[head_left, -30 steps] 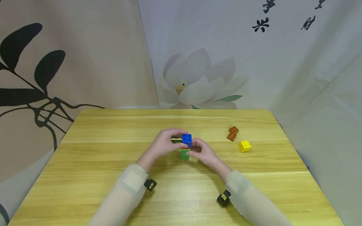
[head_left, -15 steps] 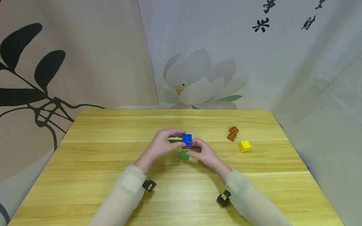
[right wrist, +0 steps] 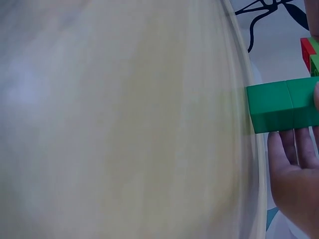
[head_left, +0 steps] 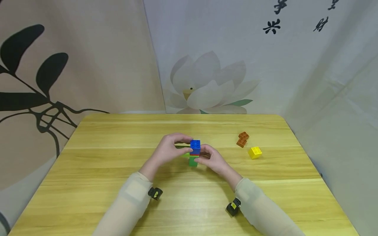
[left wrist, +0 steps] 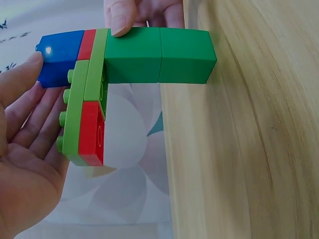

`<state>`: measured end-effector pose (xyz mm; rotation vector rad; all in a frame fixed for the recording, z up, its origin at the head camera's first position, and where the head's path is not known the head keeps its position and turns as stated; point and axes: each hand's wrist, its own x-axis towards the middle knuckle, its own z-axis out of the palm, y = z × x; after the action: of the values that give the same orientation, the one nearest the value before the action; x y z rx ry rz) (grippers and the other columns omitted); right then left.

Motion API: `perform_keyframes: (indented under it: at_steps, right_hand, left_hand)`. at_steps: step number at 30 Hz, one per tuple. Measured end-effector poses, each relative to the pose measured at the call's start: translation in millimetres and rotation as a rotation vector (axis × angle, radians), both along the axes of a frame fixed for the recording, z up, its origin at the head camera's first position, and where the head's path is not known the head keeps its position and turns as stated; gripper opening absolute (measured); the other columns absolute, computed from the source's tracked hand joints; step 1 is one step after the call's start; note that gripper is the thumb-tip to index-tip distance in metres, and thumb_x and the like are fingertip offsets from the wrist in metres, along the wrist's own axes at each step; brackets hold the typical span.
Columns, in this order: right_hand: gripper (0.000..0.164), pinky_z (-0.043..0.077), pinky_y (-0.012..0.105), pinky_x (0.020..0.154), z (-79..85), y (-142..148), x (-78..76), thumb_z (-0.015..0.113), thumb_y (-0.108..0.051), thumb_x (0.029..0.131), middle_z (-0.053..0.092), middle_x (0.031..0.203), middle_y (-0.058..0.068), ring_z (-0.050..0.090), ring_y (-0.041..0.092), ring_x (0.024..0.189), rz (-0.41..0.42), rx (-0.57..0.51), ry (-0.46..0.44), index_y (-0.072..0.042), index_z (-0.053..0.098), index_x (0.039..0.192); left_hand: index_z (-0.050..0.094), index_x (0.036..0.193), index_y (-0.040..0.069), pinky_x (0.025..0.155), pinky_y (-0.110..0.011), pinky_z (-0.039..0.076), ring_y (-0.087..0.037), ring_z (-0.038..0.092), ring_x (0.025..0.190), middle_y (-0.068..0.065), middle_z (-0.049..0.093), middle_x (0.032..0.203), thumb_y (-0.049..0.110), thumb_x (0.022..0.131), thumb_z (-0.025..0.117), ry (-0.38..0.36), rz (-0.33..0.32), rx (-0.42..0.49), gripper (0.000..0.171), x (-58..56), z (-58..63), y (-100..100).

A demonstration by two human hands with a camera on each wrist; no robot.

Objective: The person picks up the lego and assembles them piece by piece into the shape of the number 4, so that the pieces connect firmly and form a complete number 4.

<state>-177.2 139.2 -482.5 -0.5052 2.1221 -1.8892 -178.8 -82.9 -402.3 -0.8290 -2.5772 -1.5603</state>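
Our left grip (head_left: 168, 149) has eased slightly leftward since a second ago; the plastic brick stack (head_left: 193, 161) and our right grip (head_left: 214, 160) have stayed put. Near the frame's centre, our left grip pinches the left edge of the glossy blue brick (head_left: 195, 146) on top. Beneath it come thin red and light-green layers, then two green cubes (left wrist: 187, 57); a light-green and red side arm (left wrist: 75, 114) juts left. Our right grip pinches the upper green cube. Right of centre on the pale wooden surface (head_left: 88, 180) lie a stepped orange-brown studded shape (head_left: 242, 140) and, just beside, a yellow studded brick (head_left: 255, 152).
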Motion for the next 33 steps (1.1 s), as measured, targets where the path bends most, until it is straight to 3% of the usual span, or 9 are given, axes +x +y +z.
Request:
perform_keyframes:
  at_steps: [9, 20, 28, 33]
  right_hand:
    - [0.037, 0.043, 0.044, 0.105, -0.1, -0.3, -1.0, 0.07, -0.004, 0.092, 0.064, 0.121, 0.013, 0.058, 0.031, 0.116, 0.004, -0.004, -0.001, 0.003, 0.056, 0.125]
    - [0.04, 0.044, 0.041, 0.105, 0.5, 0.9, -0.5, 0.07, -0.004, 0.092, 0.063, 0.122, 0.014, 0.057, 0.032, 0.117, 0.022, -0.015, -0.014, 0.004, 0.054, 0.127]
    - [0.042, 0.043, 0.04, 0.106, 0.5, 2.3, 0.2, 0.07, -0.005, 0.092, 0.062, 0.124, 0.015, 0.056, 0.032, 0.119, 0.027, -0.009, -0.013, 0.004, 0.053, 0.129]
    - [0.041, 0.042, 0.043, 0.107, 0.3, 2.6, 0.9, 0.069, -0.005, 0.093, 0.062, 0.125, 0.016, 0.056, 0.032, 0.119, 0.025, 0.001, -0.001, 0.004, 0.054, 0.129]
  left_hand:
    - [0.072, 0.113, 0.005, 0.095, -0.05, 0.051, -0.025, 0.067, 0.102, -0.004, 0.072, 0.106, 0.012, 0.083, 0.081, -0.012, 0.013, -0.006, 0.032, 0.2, 0.2, 0.3]
    - [0.073, 0.113, 0.006, 0.093, -0.047, 0.053, -0.024, 0.067, 0.1, -0.003, 0.072, 0.105, 0.012, 0.083, 0.081, 0.042, 0.008, -0.004, 0.031, -1.7, -5.7, -0.1]
    - [0.073, 0.113, 0.005, 0.093, -0.049, 0.052, -0.026, 0.067, 0.101, -0.004, 0.072, 0.105, 0.011, 0.084, 0.081, 0.029, 0.007, 0.011, 0.031, 0.1, -4.2, 0.3]
    - [0.072, 0.114, 0.005, 0.093, -0.045, 0.053, -0.024, 0.067, 0.101, -0.003, 0.072, 0.106, 0.013, 0.084, 0.081, 0.028, 0.016, -0.002, 0.032, 1.6, -3.0, 0.6]
